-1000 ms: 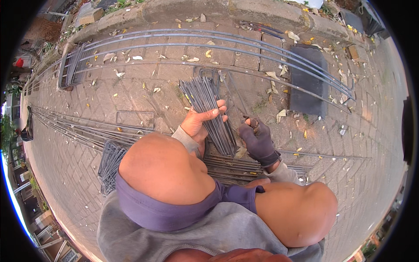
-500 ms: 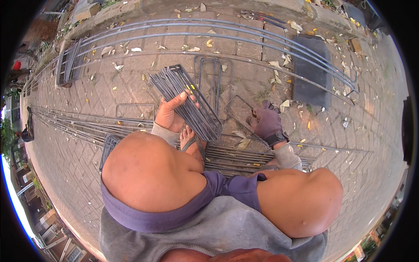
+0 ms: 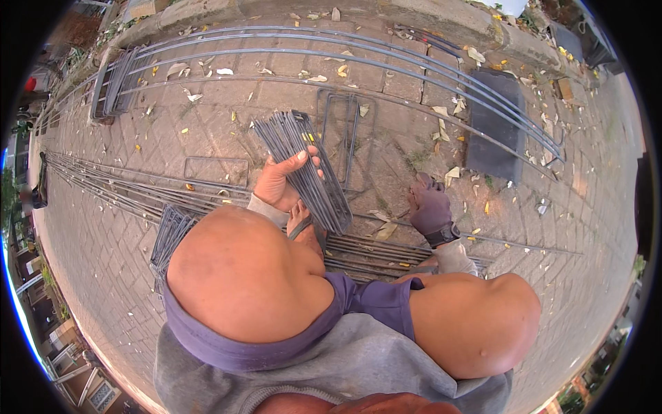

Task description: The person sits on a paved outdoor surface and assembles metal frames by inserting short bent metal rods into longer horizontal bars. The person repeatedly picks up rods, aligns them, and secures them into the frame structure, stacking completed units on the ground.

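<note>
My bare left hand [image 3: 283, 179] grips a thick bundle of grey rectangular steel stirrups [image 3: 307, 172], thumb across the top and fingers round the far side. The bundle slants over my sandalled foot [image 3: 301, 224]. To its right is my right hand [image 3: 431, 205] in a dark glove, low over the paving. Its fingers are loosely bent, and nothing shows in them. Beyond the bundle, several loose stirrups [image 3: 338, 134] lie overlapping on the ground. A single thin stirrup [image 3: 216, 159] rests to the left of my left hand.
Long steel rods [image 3: 345, 43] cross the far paving, with stacked stirrups [image 3: 114, 90] at their left end. More rods [image 3: 376, 254] run under my legs. Another stirrup pile [image 3: 172, 234] sits beside my left knee. A dark flat sheet [image 3: 493, 131] lies at the right. Dry leaves are scattered about.
The stirrup that hung at my right hand is gone from there; where it went is unclear. My right hand has shifted slightly right. The bundle in my left hand looks more fanned.
</note>
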A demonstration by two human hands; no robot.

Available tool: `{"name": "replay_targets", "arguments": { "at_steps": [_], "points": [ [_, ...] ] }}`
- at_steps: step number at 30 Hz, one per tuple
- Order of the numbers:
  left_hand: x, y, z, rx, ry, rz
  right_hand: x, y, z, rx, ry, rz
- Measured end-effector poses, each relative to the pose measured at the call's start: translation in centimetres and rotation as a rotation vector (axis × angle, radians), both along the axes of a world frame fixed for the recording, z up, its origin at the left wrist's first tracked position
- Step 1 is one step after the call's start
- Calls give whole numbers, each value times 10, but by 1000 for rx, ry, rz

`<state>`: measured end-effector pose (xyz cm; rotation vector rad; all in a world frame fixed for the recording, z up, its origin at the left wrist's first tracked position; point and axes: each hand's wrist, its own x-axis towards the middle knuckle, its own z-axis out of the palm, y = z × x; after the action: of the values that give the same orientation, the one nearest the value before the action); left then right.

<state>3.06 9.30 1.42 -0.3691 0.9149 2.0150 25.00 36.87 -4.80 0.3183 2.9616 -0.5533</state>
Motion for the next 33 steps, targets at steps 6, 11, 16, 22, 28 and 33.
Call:
{"name": "replay_targets", "arguments": {
  "at_steps": [6,11,16,22,28,33],
  "points": [
    [-2,1,5,-20,50,33,4,36,3,88,-225,-270],
    [-4,-4,10,-14,58,7,-2,19,16,-192,266,-246],
    [6,3,-3,-42,44,-32,-27,7,68,-807,259,-123],
    [20,15,-9,-19,-25,-67,-49,-8,114,-1135,219,-216],
    [28,25,-10,-28,-22,-153,-63,-23,109,-1104,197,-149],
    [25,19,-18,-60,-58,-133,-54,-17,109,-1572,103,-317]
  ]
}}
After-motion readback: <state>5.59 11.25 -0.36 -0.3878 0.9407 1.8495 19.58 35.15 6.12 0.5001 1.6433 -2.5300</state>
